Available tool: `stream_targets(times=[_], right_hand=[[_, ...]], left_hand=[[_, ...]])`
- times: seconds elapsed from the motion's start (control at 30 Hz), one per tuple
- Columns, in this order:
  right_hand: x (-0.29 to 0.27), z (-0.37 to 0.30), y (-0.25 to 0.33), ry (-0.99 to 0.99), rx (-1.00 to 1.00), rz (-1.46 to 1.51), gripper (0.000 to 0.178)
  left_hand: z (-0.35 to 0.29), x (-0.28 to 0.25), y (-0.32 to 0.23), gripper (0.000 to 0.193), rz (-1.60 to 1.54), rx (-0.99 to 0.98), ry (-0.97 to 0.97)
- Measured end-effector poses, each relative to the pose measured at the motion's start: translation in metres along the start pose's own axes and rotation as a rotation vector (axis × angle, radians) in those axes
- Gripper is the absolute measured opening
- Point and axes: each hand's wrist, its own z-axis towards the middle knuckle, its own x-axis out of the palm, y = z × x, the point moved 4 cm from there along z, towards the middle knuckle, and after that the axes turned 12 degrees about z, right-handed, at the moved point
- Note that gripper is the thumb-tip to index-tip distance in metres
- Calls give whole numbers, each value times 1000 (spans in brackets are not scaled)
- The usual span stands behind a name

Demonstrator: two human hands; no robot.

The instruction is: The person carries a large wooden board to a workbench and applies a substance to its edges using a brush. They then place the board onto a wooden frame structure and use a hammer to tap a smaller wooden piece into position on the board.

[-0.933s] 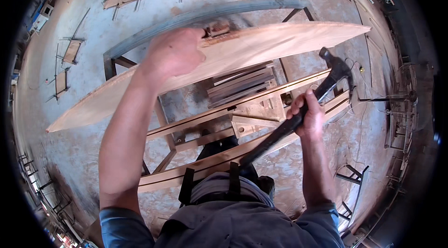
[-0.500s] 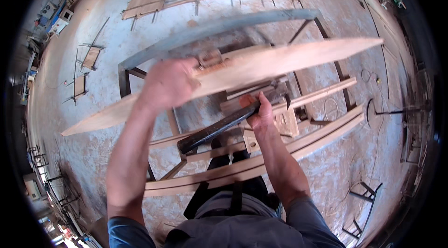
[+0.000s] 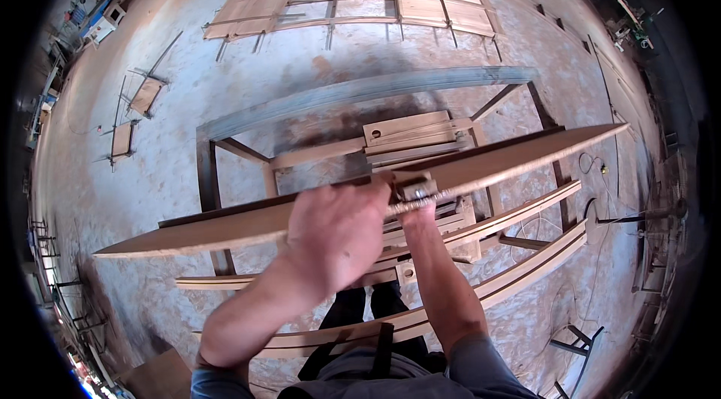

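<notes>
A long, pale wooden board [image 3: 518, 162] with tapered-looking ends lies across the view in front of me, tilted. My left hand [image 3: 338, 226] is closed at the middle of its near edge, fingers curled against a small wooden block [image 3: 414, 185], which it appears to grip. Shavings or rough fibres show along the edge beside the block. My right hand [image 3: 417, 213] reaches up to the board's underside, just right of the left hand. The board and block hide its fingers, and the hammer is out of sight.
A grey-topped frame [image 3: 375, 87] stands beyond the board. Grooved wooden rails [image 3: 518, 267] cross between me and the board. Wooden pieces [image 3: 409, 132] are stacked inside the frame. Clamped panels [image 3: 428, 8] lie on the floor farther off. A cable [image 3: 603, 169] lies at right.
The board has come lower and tipped, so less of its face shows. My left hand moved right and nearer with the block. My right hand, earlier holding a hammer, went behind the board.
</notes>
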Motion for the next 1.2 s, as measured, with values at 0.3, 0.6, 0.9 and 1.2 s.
stream_targets(times=[0.3,0.6,0.9,1.2], right_hand=[[70,93,-52,-138,0,201,27],[117,154,-82,-77,12,182,20],[124,129,-86,-45,-2,103,25],[196,-18,12,225,-351,-617,18]], left_hand=[[64,-25,90,19,21,-131,-155],[102,-38,156,34,-34,-224,-90],[143,-40,193,37,-79,-218,11],[171,-52,213,37,-106,-194,40]])
